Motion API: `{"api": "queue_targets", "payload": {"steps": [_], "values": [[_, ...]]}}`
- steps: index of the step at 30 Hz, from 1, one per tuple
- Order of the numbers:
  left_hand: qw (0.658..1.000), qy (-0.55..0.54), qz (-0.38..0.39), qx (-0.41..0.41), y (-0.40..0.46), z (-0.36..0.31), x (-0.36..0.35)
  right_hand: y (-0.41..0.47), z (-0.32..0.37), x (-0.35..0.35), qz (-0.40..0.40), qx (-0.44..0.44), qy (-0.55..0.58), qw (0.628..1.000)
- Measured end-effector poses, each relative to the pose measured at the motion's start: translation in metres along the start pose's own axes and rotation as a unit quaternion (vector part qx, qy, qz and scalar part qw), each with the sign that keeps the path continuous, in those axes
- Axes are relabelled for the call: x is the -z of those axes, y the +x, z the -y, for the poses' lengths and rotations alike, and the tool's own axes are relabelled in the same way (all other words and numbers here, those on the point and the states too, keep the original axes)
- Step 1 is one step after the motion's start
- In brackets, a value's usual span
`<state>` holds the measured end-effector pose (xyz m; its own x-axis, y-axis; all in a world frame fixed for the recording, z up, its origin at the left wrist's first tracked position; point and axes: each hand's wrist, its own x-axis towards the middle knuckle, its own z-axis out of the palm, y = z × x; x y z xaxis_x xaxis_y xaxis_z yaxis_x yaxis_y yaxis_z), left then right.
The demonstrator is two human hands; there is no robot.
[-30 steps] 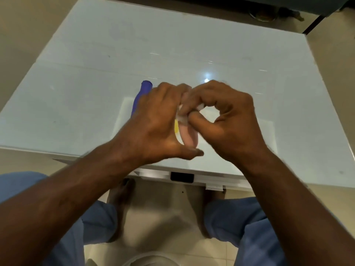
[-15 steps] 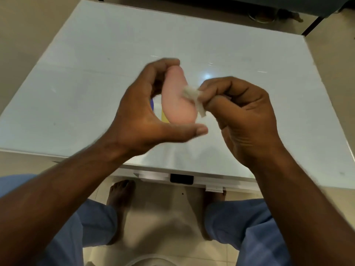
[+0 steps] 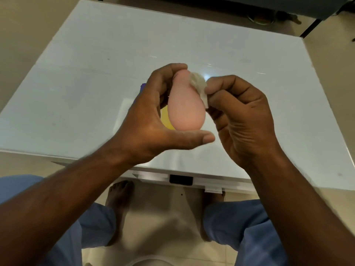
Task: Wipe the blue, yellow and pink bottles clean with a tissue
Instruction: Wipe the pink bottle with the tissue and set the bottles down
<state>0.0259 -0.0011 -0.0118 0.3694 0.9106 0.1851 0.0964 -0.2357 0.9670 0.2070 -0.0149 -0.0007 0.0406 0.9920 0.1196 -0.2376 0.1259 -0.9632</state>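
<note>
I look down on a white glossy table (image 3: 96, 77) that fills most of the view; a lamp reflects as a bright spot on it just behind the hands. Around the table the floor (image 3: 23, 35) is beige, and under the near edge it is tiled in the same pale tone. At the far edge there is a dark piece of furniture (image 3: 230, 4) and a small round metal thing beside it, too blurred for me to name. On the front edge of the table I see a small black part (image 3: 181, 179) and a metal bracket to the right of it.

Below the table I see the person's bare feet (image 3: 119, 204) on the floor and blue trousers (image 3: 255, 237) over both knees. The two forearms cover a big part of the lower picture.

The left hand (image 3: 149, 120) holds the pink bottle (image 3: 185, 106) above the table — the fingers curl over its narrow top and the thumb lies straight under its wide bottom. The right hand (image 3: 242, 116) pinches a crumpled white tissue (image 3: 198, 84) between thumb and bent fingers, and the tissue touches the upper right side of the pink bottle.

The left hand stands in the way of the other two bottles. Only a strip of the yellow bottle (image 3: 166, 120) shows just beside the pink one, and a small corner of the blue bottle (image 3: 143, 86) shows past the knuckles; both seem to lie on the table, on a paler rectangle (image 3: 123, 114) there.
</note>
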Motion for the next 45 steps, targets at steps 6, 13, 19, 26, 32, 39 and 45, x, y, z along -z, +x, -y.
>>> {"api": "queue_targets", "payload": {"steps": [6,13,19,26,32,39,45], "values": [[0.999,0.013,-0.032,-0.015,0.007,0.003,0.006,-0.001,0.002,-0.004,-0.02,-0.097,-0.014,0.995],[0.987,0.156,0.024,0.019,0.008,0.014,0.002,-0.002,-0.003,-0.004,-0.026,-0.2,-0.075,0.977],[0.927,0.365,0.056,-0.065,0.005,0.014,0.004,-0.002,-0.008,0.003,-0.021,-0.171,-0.234,0.957],[0.862,0.502,0.07,-0.031,0.005,0.019,0.008,-0.005,-0.01,0.0,-0.017,-0.134,-0.345,0.929],[0.925,0.378,0.046,0.014,0.005,0.017,0.011,-0.002,-0.009,-0.001,-0.047,-0.102,-0.301,0.947],[0.953,0.302,0.017,-0.011,0.005,0.013,0.004,0.001,-0.005,0.006,-0.071,-0.149,-0.157,0.974],[0.969,0.245,0.011,0.031,0.007,0.013,0.003,0.001,-0.003,0.011,-0.028,-0.09,-0.222,0.97]]}}
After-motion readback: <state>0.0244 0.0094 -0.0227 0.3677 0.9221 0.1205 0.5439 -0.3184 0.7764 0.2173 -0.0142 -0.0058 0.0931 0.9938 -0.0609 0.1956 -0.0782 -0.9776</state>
